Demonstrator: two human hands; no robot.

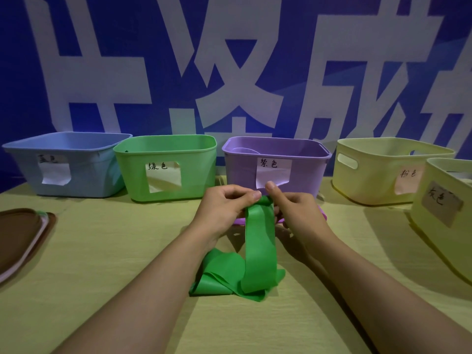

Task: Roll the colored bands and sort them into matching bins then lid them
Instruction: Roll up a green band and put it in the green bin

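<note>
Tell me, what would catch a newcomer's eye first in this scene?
Probably the long bright green stretchy band at the centre, its top end pinched between the left hand and right hand while the rest trails in loose folds on the yellowish table. Behind stands a row of labelled plastic bins: pale blue bin, green bin, purple bin, then two cream ones at right.
</note>
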